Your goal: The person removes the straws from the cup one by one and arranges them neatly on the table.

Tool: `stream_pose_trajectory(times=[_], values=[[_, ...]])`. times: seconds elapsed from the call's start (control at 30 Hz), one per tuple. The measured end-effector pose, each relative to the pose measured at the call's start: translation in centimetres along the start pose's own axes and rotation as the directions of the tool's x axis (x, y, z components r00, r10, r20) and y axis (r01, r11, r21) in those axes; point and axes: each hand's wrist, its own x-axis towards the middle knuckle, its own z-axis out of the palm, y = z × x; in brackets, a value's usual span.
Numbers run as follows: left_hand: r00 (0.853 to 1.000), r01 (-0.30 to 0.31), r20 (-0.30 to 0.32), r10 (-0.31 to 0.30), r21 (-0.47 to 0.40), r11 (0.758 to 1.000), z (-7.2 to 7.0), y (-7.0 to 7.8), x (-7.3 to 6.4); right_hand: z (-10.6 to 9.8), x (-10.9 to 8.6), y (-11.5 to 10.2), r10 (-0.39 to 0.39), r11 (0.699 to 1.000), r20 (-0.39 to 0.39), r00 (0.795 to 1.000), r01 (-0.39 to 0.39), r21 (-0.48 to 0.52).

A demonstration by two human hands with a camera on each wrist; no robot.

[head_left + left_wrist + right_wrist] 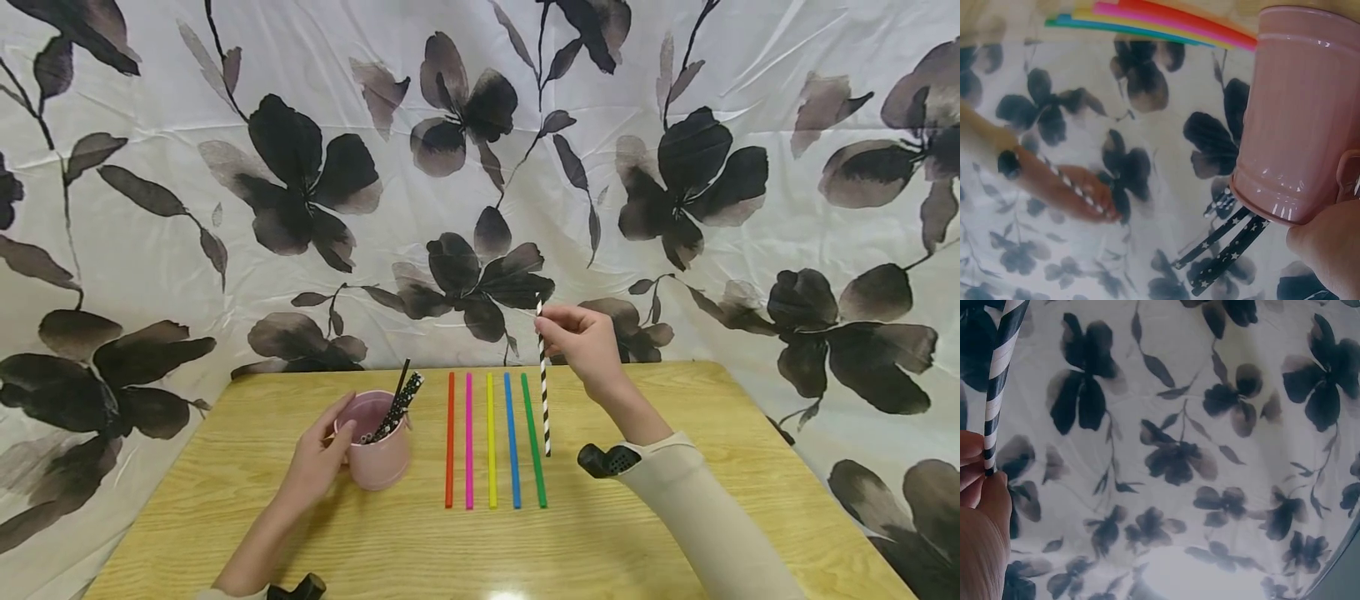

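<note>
Right grip (588, 343) pinching black-and-white striped straw (544, 392) near upper end, just right of green straw (534, 442). Left grip (318, 454) curled on pink cup (380, 469); dark patterned straws (402, 403) inside. Between cup and green straw, on counter (600, 533): red straw (450, 442), pink straw (469, 442), yellow straw (491, 442), blue straw (512, 442), side by side.

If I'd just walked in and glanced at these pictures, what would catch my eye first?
Probably the row of five bright straws in the middle of the table: red, pink, yellow, blue, green, left to right. Just right of it, the right hand pinches a black-and-white striped straw near its upper end. Left of the row, the left hand holds a pink mug with dark patterned straws in it.
</note>
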Motion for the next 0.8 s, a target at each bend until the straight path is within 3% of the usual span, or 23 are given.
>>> stream_pose_trajectory(times=[0.17,0.5,0.8], values=[[1.0,-0.005,-0.005,0.005,0.0,1.0,0.0,0.1,0.0,-0.8,0.9,2.4,0.09,0.995,-0.04,0.995,-0.092,-0.039],[1.0,0.019,0.011,-0.019,-0.041,0.999,-0.1,0.0,0.2,-2.2,2.3,6.7,0.183,0.977,-0.067,0.981,-0.189,-0.097],[1.0,0.011,0.0,-0.011,-0.024,1.0,0.1,0.1,0.0,-3.0,3.2,10.9,0.312,0.937,-0.099,0.945,-0.323,-0.132]])
